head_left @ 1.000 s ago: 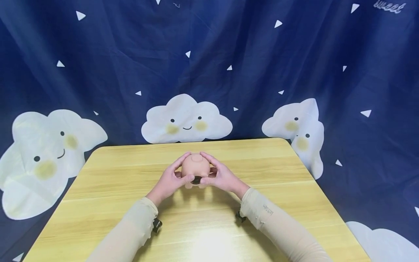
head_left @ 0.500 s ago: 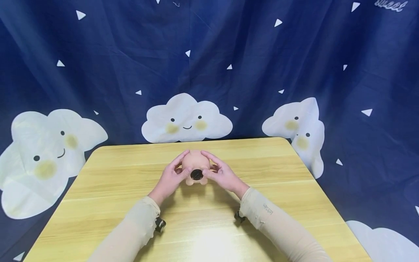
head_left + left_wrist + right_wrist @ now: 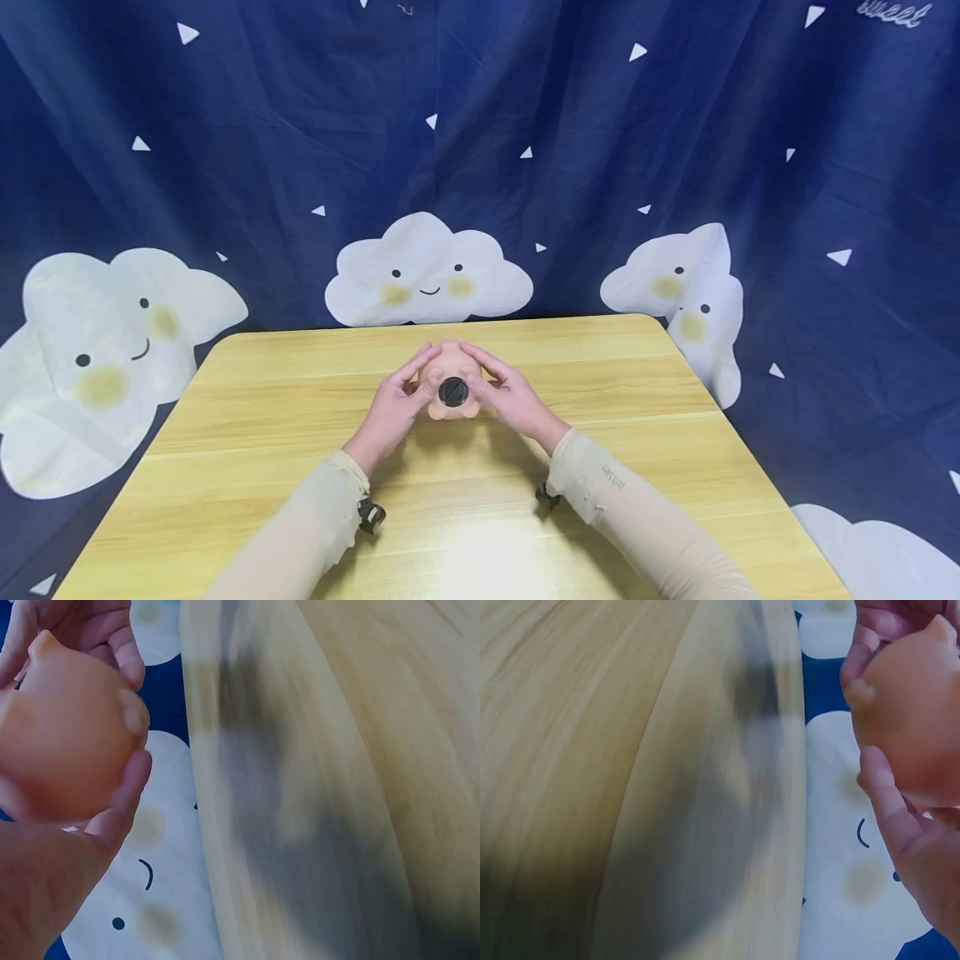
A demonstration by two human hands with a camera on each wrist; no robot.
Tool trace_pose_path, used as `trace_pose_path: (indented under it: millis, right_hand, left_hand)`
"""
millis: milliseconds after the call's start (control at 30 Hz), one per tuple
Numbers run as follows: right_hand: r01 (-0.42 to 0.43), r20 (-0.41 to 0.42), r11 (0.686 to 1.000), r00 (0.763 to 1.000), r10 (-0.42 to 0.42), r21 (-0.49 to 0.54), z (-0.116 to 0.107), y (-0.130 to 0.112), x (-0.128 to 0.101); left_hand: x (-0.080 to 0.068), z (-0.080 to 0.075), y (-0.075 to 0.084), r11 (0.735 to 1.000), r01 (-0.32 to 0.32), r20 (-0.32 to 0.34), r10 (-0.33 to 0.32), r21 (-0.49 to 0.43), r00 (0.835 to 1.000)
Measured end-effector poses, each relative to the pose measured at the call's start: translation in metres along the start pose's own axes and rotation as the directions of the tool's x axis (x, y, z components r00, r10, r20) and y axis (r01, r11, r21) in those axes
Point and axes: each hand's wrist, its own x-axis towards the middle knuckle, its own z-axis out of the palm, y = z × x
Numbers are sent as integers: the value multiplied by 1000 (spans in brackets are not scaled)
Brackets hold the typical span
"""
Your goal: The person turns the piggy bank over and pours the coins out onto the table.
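A round pink piggy bank with small stubby feet is held up between both hands near the far part of the table. Its black round stopper faces the head camera. My left hand grips the left side, fingers over the top and thumb beside the stopper. From the right, my right hand grips it the same way, its thumb at the stopper's right edge. The left wrist view shows the smooth pink body and small bumps of the piggy bank. In the right wrist view the piggy bank is cut off by the frame edge.
A light wooden table lies under both arms, with shadows of the hands on it. Behind its far edge hangs a dark blue curtain printed with smiling white clouds. Small black devices are strapped at both wrists.
The piggy bank has tilted in my hands, so the black stopper, partly covered by the thumbs before, has turned up into full view. Both thumbs have shifted upward with it.
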Motion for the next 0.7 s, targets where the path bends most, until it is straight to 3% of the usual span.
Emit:
trace_pose_path:
  millis: [133, 400, 567, 700]
  right_hand:
    - [-54, 19, 998, 998, 54, 36, 0, -4, -1]
    - [-127, 30, 986, 992, 125, 106, 2, -5, -1]
    - [-142, 70, 984, 988, 135, 107, 0, -5, -2]
    - [-104, 149, 989, 985, 87, 108, -5, -4, -3]
  left_hand:
    - [-2, -2, 4, 999, 17, 24, -18, 38, 1000]
    - [-4, -10, 3, 999, 29, 166, -37, 46, 986]
    - [-5, -10, 2, 996, 74, 180, -82, 50, 980]
    - [-5, -11, 2, 996, 89, 182, -92, 22, 979]
